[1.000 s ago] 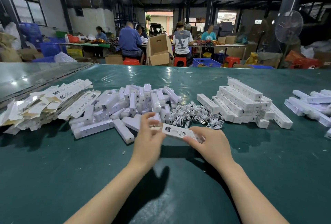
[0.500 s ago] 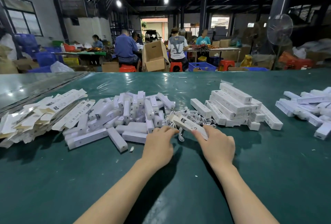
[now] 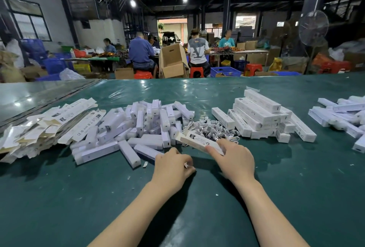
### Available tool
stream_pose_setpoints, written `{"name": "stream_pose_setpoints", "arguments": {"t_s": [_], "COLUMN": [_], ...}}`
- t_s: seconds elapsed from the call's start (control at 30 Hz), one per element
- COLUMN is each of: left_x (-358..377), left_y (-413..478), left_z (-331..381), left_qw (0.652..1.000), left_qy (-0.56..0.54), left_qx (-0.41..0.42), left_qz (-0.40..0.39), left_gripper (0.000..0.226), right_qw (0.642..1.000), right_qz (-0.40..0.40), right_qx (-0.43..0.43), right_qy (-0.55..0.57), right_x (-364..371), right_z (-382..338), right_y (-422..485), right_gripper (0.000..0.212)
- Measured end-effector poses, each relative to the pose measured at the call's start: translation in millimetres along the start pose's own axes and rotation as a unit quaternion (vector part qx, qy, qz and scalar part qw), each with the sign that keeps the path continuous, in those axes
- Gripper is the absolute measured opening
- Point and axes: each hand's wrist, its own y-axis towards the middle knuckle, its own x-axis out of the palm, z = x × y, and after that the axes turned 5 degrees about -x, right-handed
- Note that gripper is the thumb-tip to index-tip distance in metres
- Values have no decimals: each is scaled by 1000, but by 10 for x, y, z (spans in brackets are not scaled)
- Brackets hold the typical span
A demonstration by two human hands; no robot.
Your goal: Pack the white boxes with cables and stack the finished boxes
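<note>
My right hand [image 3: 235, 159] grips a long white box [image 3: 197, 140] by its near end, the box pointing up-left with its open flap near the cable heap. My left hand [image 3: 173, 165] is curled, pinching a small cable end with a metal plug [image 3: 186, 165] at its fingertips. A heap of coiled white cables [image 3: 209, 128] lies just beyond both hands. Left of it sits a loose pile of small white inner boxes [image 3: 138, 128]. A stack of finished white boxes [image 3: 260, 116] stands to the right.
Flat unfolded box sleeves [image 3: 49, 126] lie heaped at the far left of the green table [image 3: 59, 197]. More white boxes [image 3: 343, 116] lie at the right edge. Beyond the table, people sit at other tables among cardboard cartons [image 3: 171, 62] and red stools.
My left hand let go of the box, reached to the cable heap and drew back holding a cable end. My right hand carried the box forward and kept hold of it.
</note>
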Motion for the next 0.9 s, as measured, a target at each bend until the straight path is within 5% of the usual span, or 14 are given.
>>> {"name": "stream_pose_setpoints", "arguments": {"t_s": [0.1,0.2,0.27,0.4,0.43,0.6,0.67,0.8,0.9], "left_x": [-50,-164,-257,-329,-329,-275,-259,-294,-311], "left_y": [-157,-185,-137,-51,-42,-49,-63,-58,-77], "left_z": [-93,-177,-234,-336,-371,-469,-453,-434,-405], "left_qw": [998,970,921,756,749,862,865,812,817], "left_qy": [-50,-236,-376,-638,-645,-481,-466,-514,-508], "left_qx": [43,29,-35,-136,-144,-113,-119,-157,-137], "left_qz": [20,58,93,57,58,115,144,228,238], "left_gripper": [23,14,22,27,29,32,32,31,30], "right_qw": [1000,999,999,995,994,988,988,986,985], "right_qz": [-5,-21,-36,-70,-82,-122,-126,-134,-137], "right_qx": [-13,-26,-31,-35,-41,-64,-67,-70,-78], "right_qy": [1,-1,9,56,62,64,67,78,68], "right_x": [-9,-27,-25,-25,-24,-29,-37,-37,-17], "right_z": [-2,2,-8,-48,-63,-134,-144,-147,-161], "right_y": [-17,-36,-49,-65,-72,-101,-108,-116,-123], "right_gripper": [42,42,41,34,32,30,31,31,35]}}
